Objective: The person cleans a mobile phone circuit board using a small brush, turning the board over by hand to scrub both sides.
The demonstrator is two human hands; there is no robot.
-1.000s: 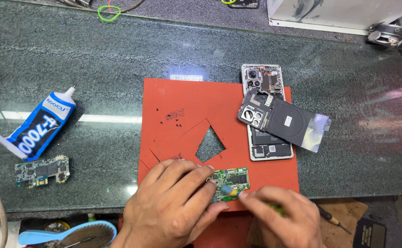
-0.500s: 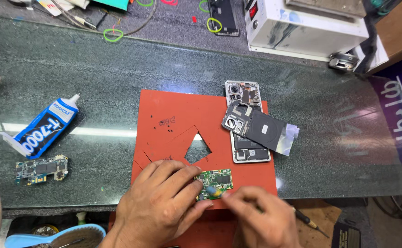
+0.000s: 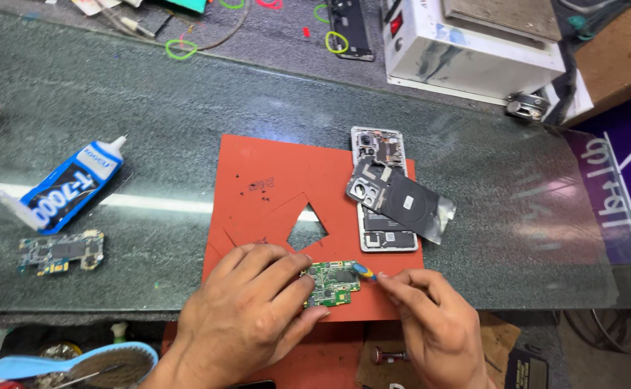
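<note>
Your single head camera looks steeply down from close above at the surface (image 3: 474, 209), your hands (image 3: 250, 317) at the bottom edge.

Both hands low at the near edge, knuckles up. Left hand (image 3: 247, 313) lies palm down, fingers (image 3: 276, 266) spread forward and curled at the tips, thumb tucked right in a pinching grip. Right hand (image 3: 434, 324) comes in from the right, fingertips (image 3: 387, 277) bunched tight, pointing left toward the other hand
</note>
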